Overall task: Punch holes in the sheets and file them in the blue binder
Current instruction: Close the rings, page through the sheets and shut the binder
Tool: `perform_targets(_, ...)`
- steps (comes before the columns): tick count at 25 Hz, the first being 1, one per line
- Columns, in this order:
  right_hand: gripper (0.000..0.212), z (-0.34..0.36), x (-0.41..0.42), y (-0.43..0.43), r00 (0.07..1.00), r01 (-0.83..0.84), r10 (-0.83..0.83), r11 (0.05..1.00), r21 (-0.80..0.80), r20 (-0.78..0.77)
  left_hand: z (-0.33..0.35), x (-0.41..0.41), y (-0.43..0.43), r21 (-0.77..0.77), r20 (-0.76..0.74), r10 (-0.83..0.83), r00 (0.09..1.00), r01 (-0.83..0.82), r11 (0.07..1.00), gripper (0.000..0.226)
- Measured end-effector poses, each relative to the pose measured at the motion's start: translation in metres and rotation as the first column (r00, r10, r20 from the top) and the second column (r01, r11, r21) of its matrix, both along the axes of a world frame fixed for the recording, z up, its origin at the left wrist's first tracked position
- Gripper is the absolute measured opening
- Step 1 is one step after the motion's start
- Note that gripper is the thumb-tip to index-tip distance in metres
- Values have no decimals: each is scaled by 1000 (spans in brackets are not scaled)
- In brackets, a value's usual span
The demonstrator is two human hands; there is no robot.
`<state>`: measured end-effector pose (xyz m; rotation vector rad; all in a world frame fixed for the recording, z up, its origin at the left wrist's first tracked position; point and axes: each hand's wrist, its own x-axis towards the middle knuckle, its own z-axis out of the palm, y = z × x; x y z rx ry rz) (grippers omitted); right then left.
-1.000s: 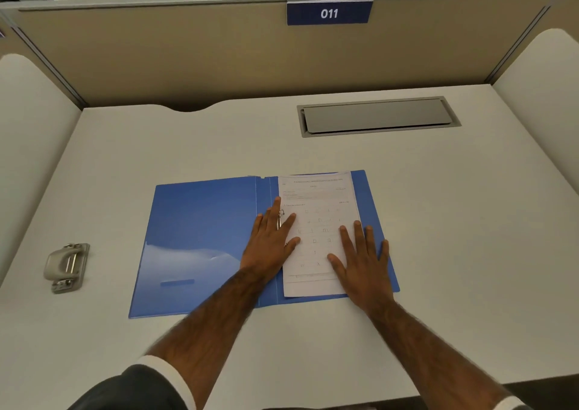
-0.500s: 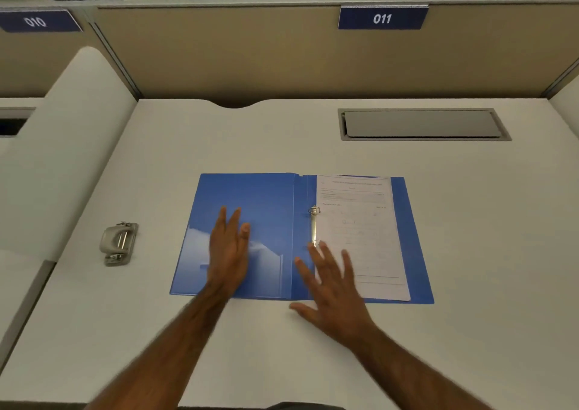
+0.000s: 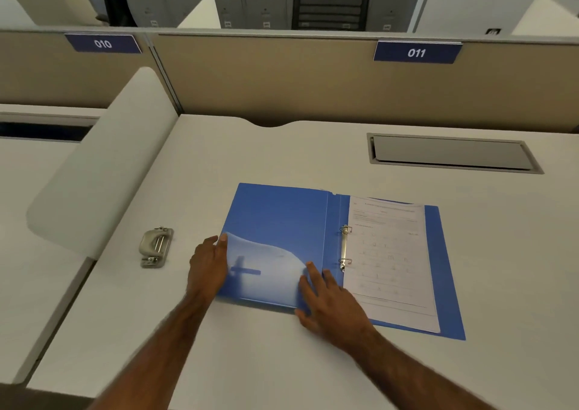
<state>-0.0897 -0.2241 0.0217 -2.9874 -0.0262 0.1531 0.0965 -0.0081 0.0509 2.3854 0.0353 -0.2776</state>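
My left hand (image 3: pixel 208 265) is in the lower middle of the frame. It has the outer edge of the open cover (image 3: pixel 275 215), with the thumb (image 3: pixel 223 239) laid on top and the fingers curled down at the edge. I cannot tell whether they have got under it. My right hand (image 3: pixel 327 304) is just to the right, open and spread, with the fingers flat on the near corner of that cover beside the spine.

The blue binder (image 3: pixel 333 218) lies open on the table (image 3: pixel 250 362) at the centre of the frame. The sheets (image 3: pixel 388 253) are on its right half, threaded on the two rings (image 3: pixel 344 246). The filing looks done to me, so I take closing the binder to be the step in hand.

To close it well:
- Slide the right hand off the cover first and press the spine or back board, so the binder doesn't skate on the smooth top.
- Lift with the left hand from the middle of the edge, since the thin plastic will bow if I take it by a corner.
- Check that the rings are fully shut, which I can't confirm from here.
- Square the stack so no corner catches.

The hole punch (image 3: pixel 155 246) sits untouched at centre left, well apart from the binder. Beyond are a cable hatch (image 3: pixel 448 154) at the upper right and the partition (image 3: pixel 282 80) with the tag 011 (image 3: pixel 416 53).
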Motion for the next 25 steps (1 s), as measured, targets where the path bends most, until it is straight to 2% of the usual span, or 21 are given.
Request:
perform_targets(4,70,8,-7,1,997,74,-78,991,109,27,33,19,4,-148,-195,127,973,-158,976,62)
perform_targets(7,81,32,-10,5,977,160,-199,925,346,80,80,14,1,-348,-286,66,956,-168,922,62)
perform_targets(8,83,46,-7,6,966,197,-254,859,473,59,99,7,-1,-405,-285,24,958,-143,903,63)
perform_targets(11,78,94,4,6,927,260,-371,535,804,-54,145,-20,-20,-560,-265,-178,948,-1,829,72)
perform_targets(13,67,127,9,0,903,265,-422,390,882,-84,163,-39,-38,-656,-211,-311,927,101,748,78)
perform_targets(16,57,159,7,-17,866,252,-484,202,947,-127,166,-78,-74,-765,-85,-459,884,238,599,74)
perform_targets(18,66,170,1,-32,850,243,-495,62,968,-182,149,-103,-100,-756,-42,-516,855,311,576,65)
perform_targets(21,62,175,-16,-62,802,260,-547,-40,965,-239,110,-132,-136,-693,-83,-516,853,322,644,53)
perform_targets(24,59,176,-39,-95,714,311,-622,-128,942,-320,70,-154,-159,-519,27,-624,781,545,659,82)
perform_targets(25,56,176,-47,-106,690,318,-629,-179,931,-357,57,-159,-165,-433,74,-664,744,624,651,83)
